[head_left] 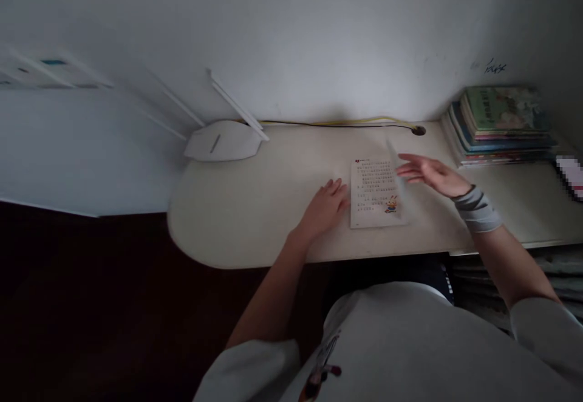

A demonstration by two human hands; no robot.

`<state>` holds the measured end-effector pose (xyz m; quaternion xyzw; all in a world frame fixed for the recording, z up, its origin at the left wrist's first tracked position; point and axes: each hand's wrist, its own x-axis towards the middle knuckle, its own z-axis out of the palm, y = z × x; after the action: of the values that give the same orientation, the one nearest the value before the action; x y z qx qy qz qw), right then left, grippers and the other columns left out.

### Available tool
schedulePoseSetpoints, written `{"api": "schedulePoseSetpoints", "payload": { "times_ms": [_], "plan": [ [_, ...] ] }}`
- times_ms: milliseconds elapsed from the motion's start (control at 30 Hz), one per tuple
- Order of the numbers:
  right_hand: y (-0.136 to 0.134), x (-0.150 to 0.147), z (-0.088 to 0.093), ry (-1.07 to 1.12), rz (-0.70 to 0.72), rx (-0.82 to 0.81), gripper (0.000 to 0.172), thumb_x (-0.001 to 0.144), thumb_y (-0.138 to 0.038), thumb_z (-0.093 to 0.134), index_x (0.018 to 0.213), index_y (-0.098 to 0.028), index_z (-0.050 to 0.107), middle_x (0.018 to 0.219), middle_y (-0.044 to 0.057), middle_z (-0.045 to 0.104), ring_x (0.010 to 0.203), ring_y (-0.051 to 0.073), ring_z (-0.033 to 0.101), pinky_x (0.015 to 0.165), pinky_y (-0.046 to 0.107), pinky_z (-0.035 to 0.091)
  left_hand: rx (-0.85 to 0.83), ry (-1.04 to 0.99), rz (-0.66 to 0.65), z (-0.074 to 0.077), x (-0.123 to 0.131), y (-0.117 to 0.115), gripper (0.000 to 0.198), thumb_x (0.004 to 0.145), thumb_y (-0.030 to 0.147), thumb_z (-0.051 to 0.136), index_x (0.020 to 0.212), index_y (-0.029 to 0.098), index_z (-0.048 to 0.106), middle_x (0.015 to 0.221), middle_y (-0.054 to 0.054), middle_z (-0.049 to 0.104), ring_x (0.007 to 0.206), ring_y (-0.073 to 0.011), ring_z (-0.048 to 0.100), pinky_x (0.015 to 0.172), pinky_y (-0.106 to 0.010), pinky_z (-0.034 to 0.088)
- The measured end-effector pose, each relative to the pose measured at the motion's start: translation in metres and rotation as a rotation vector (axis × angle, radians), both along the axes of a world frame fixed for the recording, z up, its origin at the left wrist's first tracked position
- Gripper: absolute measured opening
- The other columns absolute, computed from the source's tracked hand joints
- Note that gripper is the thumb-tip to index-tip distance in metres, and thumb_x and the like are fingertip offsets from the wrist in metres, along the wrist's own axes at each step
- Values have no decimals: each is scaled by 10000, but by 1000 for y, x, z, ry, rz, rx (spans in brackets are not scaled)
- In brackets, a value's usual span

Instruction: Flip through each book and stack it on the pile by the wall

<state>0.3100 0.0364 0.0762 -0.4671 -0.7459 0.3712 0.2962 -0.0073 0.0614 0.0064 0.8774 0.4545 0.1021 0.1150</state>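
Note:
An open booklet (371, 195) lies on the pale desk, its page filled with printed text and a small cartoon animal in the lower right corner. Along its right side a page (397, 186) stands raised and looks blurred. My right hand (430, 174), with a grey band at the wrist, is held above the desk with its fingers stretched out against or very near that page. No grip around the page shows. My left hand (324, 207) rests flat on the desk just left of the booklet, fingers extended and holding nothing.
A white router (223, 141) with upright antennas stands at the desk's left end. Yellow and black cables (337, 124) run along the wall to a cable hole (418, 130). At right are a stack of books (505, 126) and a phone-like object (571, 177). The desk (218, 220) has a rounded left edge.

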Motion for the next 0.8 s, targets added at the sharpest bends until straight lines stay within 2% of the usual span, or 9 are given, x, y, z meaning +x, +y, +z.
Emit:
{"api": "schedulePoseSetpoints", "payload": {
  "times_ms": [67,100,167,233,333,433,567,667,800],
  "plan": [
    [3,-32,-13,-234,122,129,730,897,-667,282,1406,-159,410,1418,183,459,1310,281,430,1019,489,392,-4,14,11,-4,1,-3,476,919,320,328,1285,70,501,1450,-204,416,1383,-293,331,1110,-476,307],
    [5,-47,-21,-368,153,175,748,884,-669,332,1419,-151,397,1479,201,367,1370,313,335,1058,534,326,-10,9,24,-6,0,-4,477,919,307,325,1296,63,487,1451,-203,414,1381,-282,336,1114,-459,309],
    [6,-72,-37,-605,189,224,775,864,-660,409,1445,-149,362,1526,223,251,1409,366,222,1078,607,228,-29,-9,58,-8,-3,-5,493,927,292,306,1323,38,453,1455,-208,407,1379,-260,342,1122,-422,309],
    [5,-89,-49,-762,222,254,777,864,-644,432,1462,-159,330,1536,225,215,1414,385,191,1077,637,178,-49,-26,81,-8,-5,-7,503,937,278,279,1343,20,428,1460,-210,398,1380,-245,341,1127,-396,304],
    [1,-99,-56,-861,240,298,764,880,-647,389,1476,-178,299,1543,206,208,1417,371,193,1085,629,162,-50,-35,103,-4,-4,-14,497,942,230,242,1361,19,408,1450,-198,419,1382,-236,338,1127,-395,304],
    [1,-100,-51,-893,232,322,766,875,-664,373,1475,-193,300,1538,199,234,1402,373,237,1065,628,211,0,-19,157,3,4,-22,497,957,234,229,1379,31,391,1438,-188,440,1393,-258,313,1129,-433,286],
    [14,-113,-34,-892,229,362,541,939,-536,360,1308,-184,542,1455,185,408,1318,341,397,1023,542,326,12,86,190,9,16,-31,494,966,247,236,1406,70,370,1422,-167,469,1395,-292,303,1127,-508,242],
    [27,-128,-31,-846,262,449,437,970,-432,352,1224,-178,601,1434,155,444,1315,308,402,1057,517,288,-4,110,248,4,19,-34,519,965,242,219,1436,45,308,1429,-178,457,1397,-303,297,1116,-510,253],
    [36,-133,-45,-785,299,475,385,980,-369,351,1218,-178,585,1347,132,536,1291,276,430,1068,519,258,-9,102,305,-6,17,-36,530,967,266,213,1453,68,282,1466,-146,415,1399,-292,295,1129,-491,232]
  ]
}}
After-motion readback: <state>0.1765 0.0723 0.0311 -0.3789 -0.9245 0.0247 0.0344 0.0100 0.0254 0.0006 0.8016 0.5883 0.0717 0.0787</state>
